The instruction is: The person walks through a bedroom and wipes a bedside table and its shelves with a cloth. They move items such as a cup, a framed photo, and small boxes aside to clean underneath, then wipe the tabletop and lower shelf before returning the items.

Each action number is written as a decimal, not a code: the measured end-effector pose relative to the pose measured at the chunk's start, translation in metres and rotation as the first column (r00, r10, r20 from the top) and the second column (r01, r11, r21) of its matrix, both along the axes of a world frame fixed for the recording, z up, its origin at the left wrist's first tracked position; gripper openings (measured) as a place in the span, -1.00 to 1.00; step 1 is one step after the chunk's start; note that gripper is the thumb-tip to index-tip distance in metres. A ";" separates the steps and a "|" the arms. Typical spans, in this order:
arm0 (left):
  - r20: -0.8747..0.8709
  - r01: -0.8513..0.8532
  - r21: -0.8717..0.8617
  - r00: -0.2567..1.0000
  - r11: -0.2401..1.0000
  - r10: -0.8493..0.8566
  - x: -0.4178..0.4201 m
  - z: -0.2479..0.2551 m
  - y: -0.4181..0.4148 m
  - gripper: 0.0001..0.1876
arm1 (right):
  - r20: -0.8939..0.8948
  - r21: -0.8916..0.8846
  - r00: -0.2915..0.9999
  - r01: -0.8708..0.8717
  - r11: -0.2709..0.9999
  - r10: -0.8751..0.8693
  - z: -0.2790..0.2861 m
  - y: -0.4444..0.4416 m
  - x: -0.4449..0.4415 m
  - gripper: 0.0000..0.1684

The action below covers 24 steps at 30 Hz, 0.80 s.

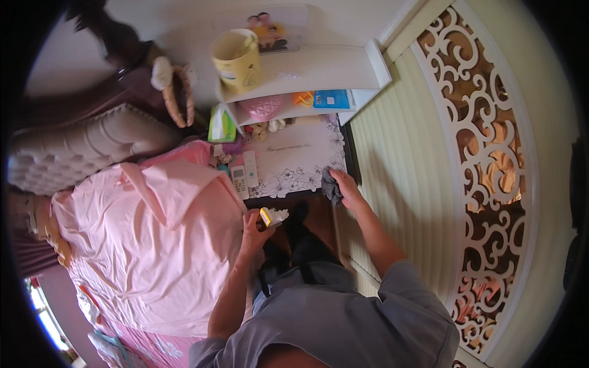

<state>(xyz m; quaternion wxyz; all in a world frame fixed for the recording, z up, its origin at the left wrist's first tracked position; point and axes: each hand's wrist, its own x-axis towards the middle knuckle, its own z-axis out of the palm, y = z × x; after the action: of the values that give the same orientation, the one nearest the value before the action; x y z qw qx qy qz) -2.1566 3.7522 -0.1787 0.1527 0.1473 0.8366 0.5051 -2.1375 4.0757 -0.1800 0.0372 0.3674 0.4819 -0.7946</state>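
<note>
My left hand grips a small yellow-edged packet or box, with crumpled white material, perhaps tissue, at its far side. This hand is beside the bed's edge, above the floor. In my right hand is a bunched dark grey cloth, held at the front right corner of the bedside table. A white mat with printed flowers and writing covers the tabletop. Two white remote controls, one with a display and a slimmer one, lie at its left side.
A white shelf unit on the table carries a yellow bucket, a pink patterned object and a blue packet. A green tissue pack stands left. The pink-covered bed flanks my left; a cream panelled wardrobe my right.
</note>
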 end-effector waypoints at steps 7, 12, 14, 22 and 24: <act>0.031 -0.013 -0.159 0.999 0.987 0.018 -0.064 -0.087 0.065 -0.43 | 0.068 0.332 0.998 -0.041 0.942 0.020 -0.062 0.032 -0.019 -0.65; 0.000 0.022 -0.308 1.000 0.951 -0.023 -0.099 -0.119 0.091 -0.39 | 0.124 0.105 0.990 0.061 0.993 -0.074 -0.079 0.030 0.004 -0.66; 0.018 0.072 -0.331 0.997 0.941 -0.070 -0.107 -0.130 0.086 -0.36 | 0.149 0.027 0.983 0.102 0.994 -0.105 -0.064 0.019 0.005 -0.67; 0.122 0.281 -0.354 0.959 0.892 -0.254 -0.134 -0.124 0.046 -0.41 | 0.121 -0.147 0.952 0.298 0.943 -0.281 -0.068 -0.014 0.026 -0.73; 0.100 0.278 -0.369 0.960 0.887 -0.260 -0.151 -0.100 0.055 -0.51 | 0.103 -0.139 0.920 0.389 0.911 -0.378 -0.076 -0.023 0.034 -0.73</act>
<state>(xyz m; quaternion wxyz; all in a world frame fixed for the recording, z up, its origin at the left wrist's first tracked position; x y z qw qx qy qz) -2.3080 3.8069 -0.2783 0.2667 0.2173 0.8860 0.3110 -2.1031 4.0532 -0.2563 -0.0731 0.4798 0.3347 -0.8077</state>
